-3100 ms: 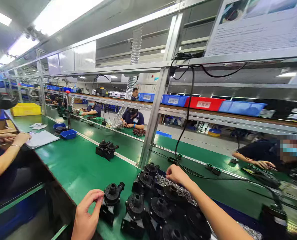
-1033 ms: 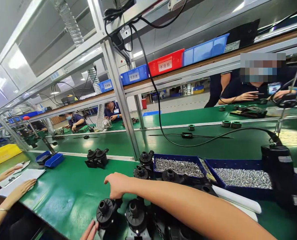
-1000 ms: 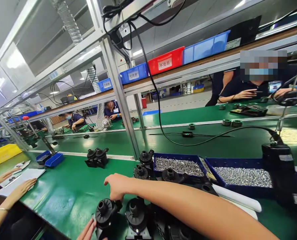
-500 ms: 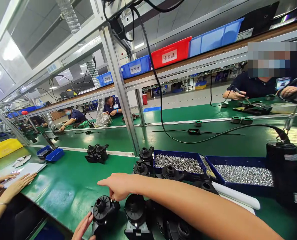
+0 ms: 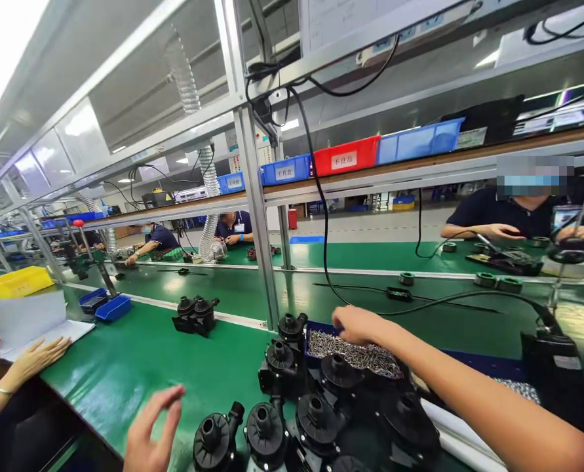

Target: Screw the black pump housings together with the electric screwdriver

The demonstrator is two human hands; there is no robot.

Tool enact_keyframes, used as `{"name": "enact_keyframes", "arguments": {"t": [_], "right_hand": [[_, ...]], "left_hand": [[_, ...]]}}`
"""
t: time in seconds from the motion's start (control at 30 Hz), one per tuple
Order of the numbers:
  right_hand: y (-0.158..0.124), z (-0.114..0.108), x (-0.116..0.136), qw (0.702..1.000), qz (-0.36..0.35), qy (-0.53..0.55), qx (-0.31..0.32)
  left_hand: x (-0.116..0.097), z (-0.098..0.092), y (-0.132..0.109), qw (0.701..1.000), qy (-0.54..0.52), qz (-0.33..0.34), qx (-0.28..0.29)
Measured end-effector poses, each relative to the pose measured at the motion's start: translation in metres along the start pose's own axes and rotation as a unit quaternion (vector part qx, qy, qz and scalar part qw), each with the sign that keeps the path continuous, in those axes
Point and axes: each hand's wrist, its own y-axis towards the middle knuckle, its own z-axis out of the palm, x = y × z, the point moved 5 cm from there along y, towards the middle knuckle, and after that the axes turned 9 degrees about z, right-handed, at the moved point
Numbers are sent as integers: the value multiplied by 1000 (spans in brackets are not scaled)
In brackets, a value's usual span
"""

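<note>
My right hand [image 5: 358, 326] is over the blue bin of screws [image 5: 370, 357], its fingers curled down at the near side of the metal pieces. Its fingertips are hidden, so whatever it may hold cannot be made out. Low in the view, my left hand [image 5: 151, 426] is raised above the green bench with thumb and fingers apart and nothing between them. Just right of it stands a black pump-like housing [image 5: 212, 439] with a round ribbed top and side spout. Similar housings [image 5: 267, 429] crowd the bench beneath my right forearm.
A black cylindrical tool [image 5: 557, 367] hangs at the right beside a second bin of small metal parts [image 5: 515, 388]. A white tube [image 5: 461, 426] lies below it. Two housings [image 5: 196, 314] stand further back. At left, another person's hand [image 5: 43, 357] rests on papers.
My right hand has moved from the nearest housing to the screw bin. My left hand has let go of that housing and moved left. The camera view has shifted, and papers at left are now lifted.
</note>
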Motion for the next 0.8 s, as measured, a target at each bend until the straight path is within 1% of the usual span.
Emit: {"name": "enact_keyframes", "arguments": {"t": [0.07, 0.1, 0.17, 0.2, 0.23, 0.3, 0.37, 0.43, 0.5, 0.57, 0.67, 0.73, 0.8], "right_hand": [[3, 19, -25, 998, 44, -13, 43], [4, 29, -32, 996, 60, -12, 62], [4, 45, -38, 993, 78, 1, 89], [3, 51, -37, 992, 82, 12, 95], [3, 55, -36, 992, 83, 25, 96], [2, 61, -32, 991, 80, 52, 89], [2, 63, -30, 991, 73, 76, 83], [2, 66, -31, 990, 67, 95, 78], [2, 68, -32, 990, 63, 110, 67], [2, 70, -34, 989, 61, 124, 49], [3, 69, -38, 985, 60, 162, 8], [5, 64, -41, 977, 59, 206, -16], [7, 59, -43, 961, 53, 269, -23]], "left_hand": [[14, 21, 64, 994, 73, 10, 76], [23, 34, 97, 992, 88, 6, 95], [42, 59, 157, 987, 116, -15, 112], [52, 72, 181, 983, 130, -30, 122], [62, 83, 199, 979, 146, -51, 133], [79, 102, 223, 969, 170, -87, 157], [90, 116, 234, 958, 188, -113, 183], [96, 125, 238, 948, 203, -127, 208], [96, 131, 238, 941, 218, -128, 225], [92, 136, 234, 936, 232, -118, 239], [80, 141, 214, 928, 245, -91, 267], [69, 141, 191, 922, 243, -63, 296], [55, 138, 162, 916, 232, -31, 325]]}}
